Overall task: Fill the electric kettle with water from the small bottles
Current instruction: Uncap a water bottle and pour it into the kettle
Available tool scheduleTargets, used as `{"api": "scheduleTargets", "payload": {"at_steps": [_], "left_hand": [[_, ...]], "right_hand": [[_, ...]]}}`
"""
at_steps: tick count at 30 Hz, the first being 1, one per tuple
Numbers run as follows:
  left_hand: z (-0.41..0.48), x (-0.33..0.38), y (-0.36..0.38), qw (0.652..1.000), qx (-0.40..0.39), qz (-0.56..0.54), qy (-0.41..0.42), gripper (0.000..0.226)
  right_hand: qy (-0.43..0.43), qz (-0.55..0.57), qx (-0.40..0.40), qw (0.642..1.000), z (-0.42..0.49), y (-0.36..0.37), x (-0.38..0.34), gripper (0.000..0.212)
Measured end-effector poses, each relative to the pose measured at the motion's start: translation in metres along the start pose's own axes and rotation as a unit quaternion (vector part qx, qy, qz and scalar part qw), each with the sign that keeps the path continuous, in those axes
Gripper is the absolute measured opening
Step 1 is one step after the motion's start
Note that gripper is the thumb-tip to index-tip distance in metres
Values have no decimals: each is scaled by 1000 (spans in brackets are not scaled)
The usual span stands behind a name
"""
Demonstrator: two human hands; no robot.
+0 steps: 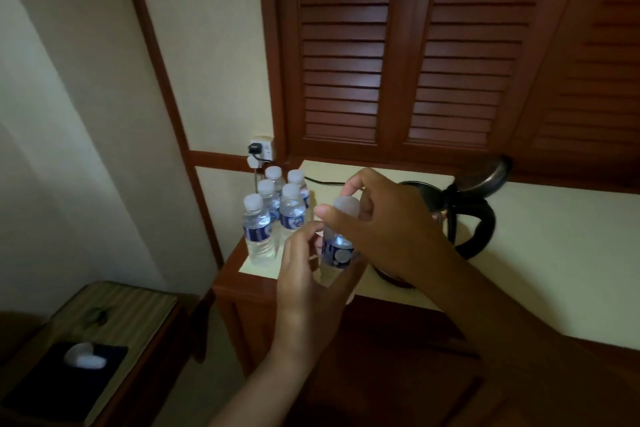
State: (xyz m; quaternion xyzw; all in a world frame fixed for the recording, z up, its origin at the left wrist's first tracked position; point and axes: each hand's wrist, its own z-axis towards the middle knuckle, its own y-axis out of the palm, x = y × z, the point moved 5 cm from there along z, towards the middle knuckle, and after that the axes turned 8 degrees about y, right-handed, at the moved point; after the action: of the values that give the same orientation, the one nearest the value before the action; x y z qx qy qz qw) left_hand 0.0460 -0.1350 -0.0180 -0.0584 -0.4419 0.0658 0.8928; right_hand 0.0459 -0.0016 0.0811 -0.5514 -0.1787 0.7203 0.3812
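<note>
The left hand (304, 274) holds a small bottle (337, 250) over the front edge of the desk (554, 253). Its grip is curled round the lower part of the bottle. The right hand (388, 225) is on top, and its grip pinches the white cap (346, 206) with thumb and fingers. The bottle stands straight up and has water in it. Five more bottles (258, 232) stand close together on the desk's left corner, caps on. The black kettle (483, 222) sits just behind the right hand, its lid (491, 173) tipped open.
</note>
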Motion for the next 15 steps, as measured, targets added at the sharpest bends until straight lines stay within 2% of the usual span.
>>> {"api": "scheduleTargets", "payload": {"at_steps": [3, 6, 8, 10, 15], "left_hand": [[0, 4, 12, 999, -37, -30, 22, 54], [1, 5, 29, 992, -89, -93, -2, 55], [2, 7, 39, 976, -143, -152, -55, 57], [4, 11, 49, 956, -195, -202, -83, 58], [8, 17, 69, 911, -264, -300, -96, 56]], "right_hand": [[20, -25, 42, 999, -2, -26, 17, 43], [-18, -60, 80, 995, -8, -47, 26, 43], [-70, -69, 76, 992, -14, -57, 23, 44], [-112, -77, 56, 989, -21, -69, 20, 35], [-136, -113, -21, 984, -36, -96, 27, 21]]}}
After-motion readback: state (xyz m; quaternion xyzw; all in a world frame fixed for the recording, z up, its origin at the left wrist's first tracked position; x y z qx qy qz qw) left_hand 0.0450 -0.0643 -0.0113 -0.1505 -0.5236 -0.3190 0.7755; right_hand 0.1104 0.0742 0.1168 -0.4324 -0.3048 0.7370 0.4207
